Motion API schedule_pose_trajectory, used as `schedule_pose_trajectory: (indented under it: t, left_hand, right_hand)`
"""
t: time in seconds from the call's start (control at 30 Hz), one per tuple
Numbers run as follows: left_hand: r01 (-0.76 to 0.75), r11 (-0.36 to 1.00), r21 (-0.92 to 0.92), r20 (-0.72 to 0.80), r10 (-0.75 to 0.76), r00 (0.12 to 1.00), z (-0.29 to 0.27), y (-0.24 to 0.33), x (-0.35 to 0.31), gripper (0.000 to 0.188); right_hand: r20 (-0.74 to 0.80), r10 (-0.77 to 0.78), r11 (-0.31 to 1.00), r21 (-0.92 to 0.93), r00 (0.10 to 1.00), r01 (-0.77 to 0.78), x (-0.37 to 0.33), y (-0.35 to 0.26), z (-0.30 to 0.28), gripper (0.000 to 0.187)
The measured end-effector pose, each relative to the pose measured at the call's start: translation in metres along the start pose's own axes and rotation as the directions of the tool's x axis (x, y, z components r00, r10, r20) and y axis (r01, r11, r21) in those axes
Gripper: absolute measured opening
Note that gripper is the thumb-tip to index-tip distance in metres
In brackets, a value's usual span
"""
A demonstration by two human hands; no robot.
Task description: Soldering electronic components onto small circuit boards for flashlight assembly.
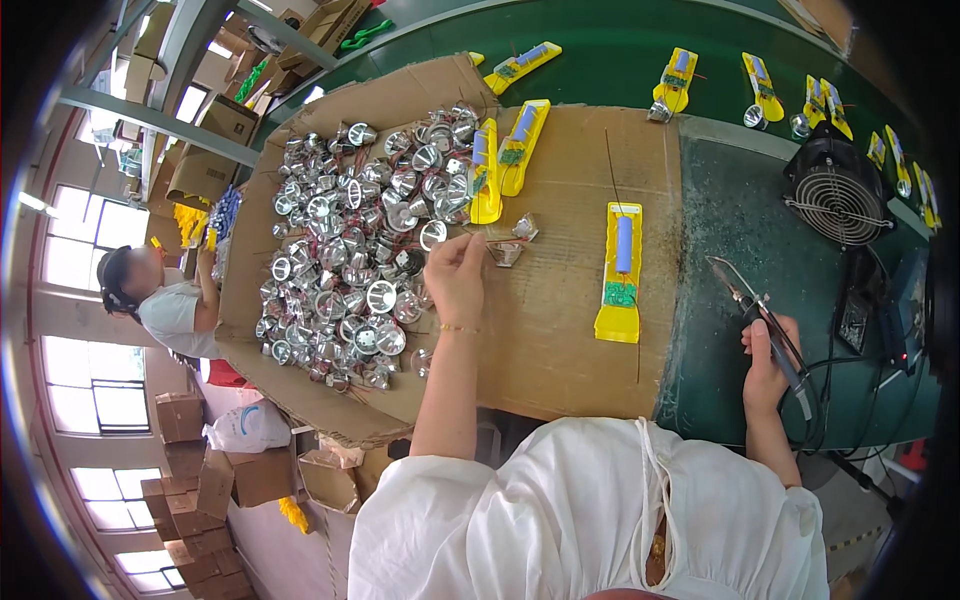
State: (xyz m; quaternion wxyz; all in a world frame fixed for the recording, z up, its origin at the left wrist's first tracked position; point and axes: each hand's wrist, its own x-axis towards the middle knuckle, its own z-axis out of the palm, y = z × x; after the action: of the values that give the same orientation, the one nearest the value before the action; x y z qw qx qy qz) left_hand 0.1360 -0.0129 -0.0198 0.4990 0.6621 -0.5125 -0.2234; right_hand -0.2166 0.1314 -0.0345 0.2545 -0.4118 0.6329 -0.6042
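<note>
My left hand (pixel 457 278) is closed in a pinch beside the heap of silver reflector cups (pixel 345 240). A thin red wire runs from its fingertips to a pair of reflector cups (pixel 509 254) on the cardboard sheet (pixel 560 385). My right hand (pixel 768 365) is wrapped round a soldering iron (pixel 757 318), its tip pointing up and left. Between my hands lies a yellow housing (pixel 618 322) with a blue cylindrical cell (pixel 624 245), a green circuit board (pixel 620 294) and loose dark wires. Two more yellow housings (pixel 523 150) lie against the heap's right edge.
An open cardboard box (pixel 245 300) holds the heap. Several yellow housings (pixel 676 80) sit along the green conveyor (pixel 600 60) at the far side. A black fan (pixel 838 200), cables and a powered unit (pixel 905 310) stand right. Another person (pixel 180 310) works at left.
</note>
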Motion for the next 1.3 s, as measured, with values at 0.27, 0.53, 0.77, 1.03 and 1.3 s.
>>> schedule_pose_trajectory:
  t: [0.27, 0.53, 0.77, 1.03, 1.3]
  left_hand:
    - [0.104, 0.988, -0.111, 0.321, -0.064, 0.945, -0.020, 0.052, -0.061, 0.014]
    - [-0.123, 0.992, -0.017, 0.499, 0.115, 0.859, 0.039, 0.055, -0.104, 0.010]
    - [-0.110, 0.994, 0.002, 0.497, 0.094, 0.863, 0.047, 0.054, -0.101, 0.008]
    - [-0.054, 0.997, -0.049, 0.524, 0.072, 0.849, 0.048, 0.050, -0.097, 0.008]
    - [-0.015, 1.000, -0.026, 0.558, 0.027, 0.830, 0.047, 0.053, -0.094, 0.010]
  right_hand:
    - [0.273, 0.016, 0.988, 0.143, 0.962, -0.057, -0.023, -0.033, 0.011, 0.020]
    - [0.363, -0.130, 0.991, 0.010, 0.923, 0.135, -0.020, -0.042, 0.032, 0.016]
    - [0.339, -0.072, 0.997, 0.034, 0.938, 0.064, -0.021, -0.036, 0.042, 0.014]
    - [0.353, 0.076, 0.984, 0.125, 0.933, -0.127, -0.019, -0.033, 0.046, 0.015]
    - [0.271, 0.116, 0.968, 0.185, 0.955, -0.170, -0.026, -0.036, 0.043, 0.015]
